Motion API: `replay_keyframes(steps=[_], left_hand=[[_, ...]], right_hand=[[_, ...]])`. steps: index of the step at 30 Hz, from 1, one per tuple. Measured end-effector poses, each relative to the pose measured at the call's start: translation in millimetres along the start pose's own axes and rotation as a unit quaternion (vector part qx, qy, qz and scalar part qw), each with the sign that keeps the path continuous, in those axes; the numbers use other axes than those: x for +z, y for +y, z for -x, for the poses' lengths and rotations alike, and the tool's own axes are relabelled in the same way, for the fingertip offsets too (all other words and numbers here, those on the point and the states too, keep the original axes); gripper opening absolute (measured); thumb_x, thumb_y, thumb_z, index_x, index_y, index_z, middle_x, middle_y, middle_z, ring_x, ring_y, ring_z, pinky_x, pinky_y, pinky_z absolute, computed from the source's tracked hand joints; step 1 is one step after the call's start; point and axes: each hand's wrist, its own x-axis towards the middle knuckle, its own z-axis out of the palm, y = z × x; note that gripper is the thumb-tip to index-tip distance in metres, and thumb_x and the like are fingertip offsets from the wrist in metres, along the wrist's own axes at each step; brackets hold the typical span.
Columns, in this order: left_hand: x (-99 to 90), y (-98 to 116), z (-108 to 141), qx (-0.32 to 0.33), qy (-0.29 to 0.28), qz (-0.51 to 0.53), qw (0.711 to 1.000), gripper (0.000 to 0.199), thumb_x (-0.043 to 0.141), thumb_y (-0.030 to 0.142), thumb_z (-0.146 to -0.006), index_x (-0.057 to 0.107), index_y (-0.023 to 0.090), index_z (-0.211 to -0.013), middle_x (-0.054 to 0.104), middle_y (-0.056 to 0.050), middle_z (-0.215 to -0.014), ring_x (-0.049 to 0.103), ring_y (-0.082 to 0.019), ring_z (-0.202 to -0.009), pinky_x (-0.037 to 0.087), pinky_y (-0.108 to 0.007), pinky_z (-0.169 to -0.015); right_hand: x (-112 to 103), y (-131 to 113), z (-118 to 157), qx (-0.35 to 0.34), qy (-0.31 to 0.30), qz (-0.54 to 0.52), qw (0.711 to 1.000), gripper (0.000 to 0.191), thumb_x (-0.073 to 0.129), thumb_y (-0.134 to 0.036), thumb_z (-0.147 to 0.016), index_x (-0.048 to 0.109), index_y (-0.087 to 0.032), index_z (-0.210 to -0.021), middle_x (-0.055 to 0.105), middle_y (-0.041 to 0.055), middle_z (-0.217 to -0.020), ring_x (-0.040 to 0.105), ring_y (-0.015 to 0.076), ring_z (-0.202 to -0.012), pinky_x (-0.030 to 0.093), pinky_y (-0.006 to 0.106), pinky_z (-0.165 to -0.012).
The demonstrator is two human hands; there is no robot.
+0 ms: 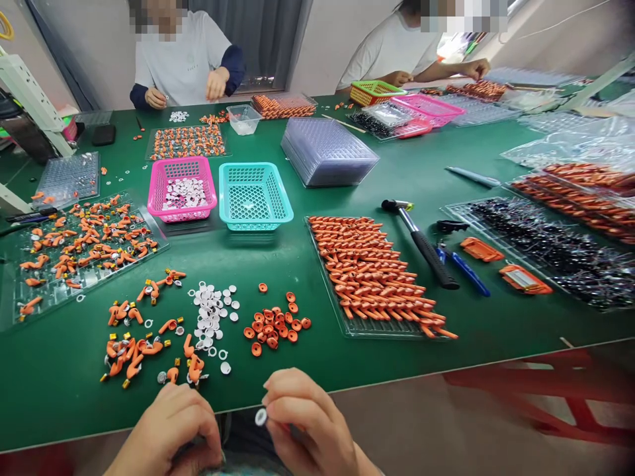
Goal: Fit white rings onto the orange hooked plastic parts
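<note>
Between the thumb and fingers of my right hand (307,423) is a small white ring (260,416), held just off the table's front edge. My left hand (171,430) is curled beside it, fingertips pressed together; what it holds, if anything, is hidden. Beyond my hands lie a pile of white discs (211,314), a group of orange caps (272,325) and, further left, loose orange curved pieces with yellow tabs (131,354). The two hands are apart.
A tray of orange sticks (372,274), a hammer (421,244) and blue-handled pliers (469,271) lie right of centre. A pink basket (182,213) and turquoise basket (256,223) stand behind. Two people work across the green table (198,263).
</note>
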Motion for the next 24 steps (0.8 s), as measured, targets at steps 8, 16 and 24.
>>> replay_keyframes(steps=[8,16,24], left_hand=[[6.8,-14.9,-27.9,0.080,0.102,-0.214,0.968,0.015,0.053,0.016,-0.098,0.067,0.021,-0.099,0.070,-0.001,-0.086,0.057,-0.020,-0.078,0.035,-0.034,-0.075],[22.0,-14.5,-40.0,0.078,0.142,-0.305,0.938,0.028,0.051,0.020,-0.099,0.070,0.019,-0.079,0.066,-0.002,-0.071,0.053,-0.021,-0.068,0.032,-0.035,-0.065],[11.1,-9.6,-26.7,0.124,0.169,-0.212,0.954,0.011,0.058,0.013,-0.094,0.065,0.020,-0.090,0.074,0.001,-0.076,0.064,-0.016,-0.071,0.044,-0.030,-0.070]], right_hand=[[2.6,4.4,-1.6,0.142,0.021,-0.021,0.989,0.020,0.053,-0.004,-0.088,0.055,-0.023,-0.092,0.066,0.0020,-0.082,0.065,0.0151,-0.073,0.053,0.024,-0.065],[6.1,3.0,-4.9,0.185,-0.007,0.024,0.982,0.014,0.052,-0.011,-0.091,0.055,-0.021,-0.083,0.057,-0.0010,-0.071,0.054,0.0127,-0.060,0.045,0.022,-0.055],[13.9,-3.2,-13.3,0.158,-0.069,-0.067,0.983,0.016,0.052,-0.006,-0.086,0.057,-0.021,-0.090,0.073,0.0088,-0.104,0.071,0.0175,-0.093,0.055,0.026,-0.082]])
